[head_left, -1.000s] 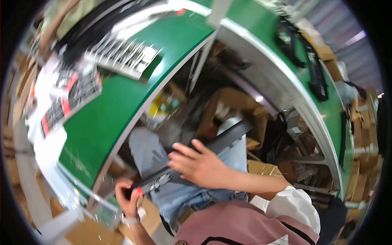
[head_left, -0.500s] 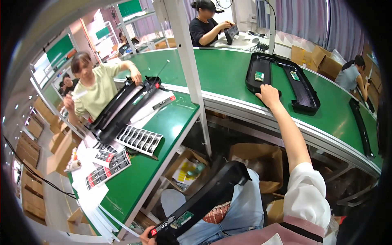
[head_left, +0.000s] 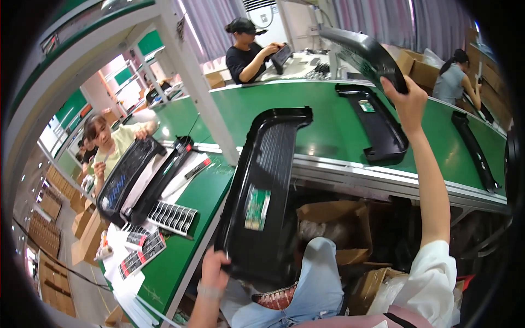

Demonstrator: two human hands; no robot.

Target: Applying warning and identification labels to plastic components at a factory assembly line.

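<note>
A long black plastic housing (head_left: 268,158) leans up from over my lap, its hollow inner side facing me. A green circuit board (head_left: 256,209) sits inside it near the lower end. My left hand (head_left: 214,269) grips its lower left edge. In the air over the green belt, my right hand (head_left: 407,98) holds a second black housing (head_left: 377,52) by its near end, thumb on the rim. It is tilted, and most of its inside is turned away. Below it on the belt lies a similar black housing (head_left: 377,128) with a small green board (head_left: 366,106).
A narrow black part (head_left: 474,153) lies farther right on the green belt (head_left: 322,131). At the left table, a co-worker (head_left: 117,139) handles black housings beside label sheets (head_left: 173,217). A white post (head_left: 197,93) stands left of my work. An open carton (head_left: 350,229) sits under the belt.
My right hand has lifted the second housing off the belt. My left hand has raised its housing from my lap and turned the inside with the board toward me. The view has shifted.
</note>
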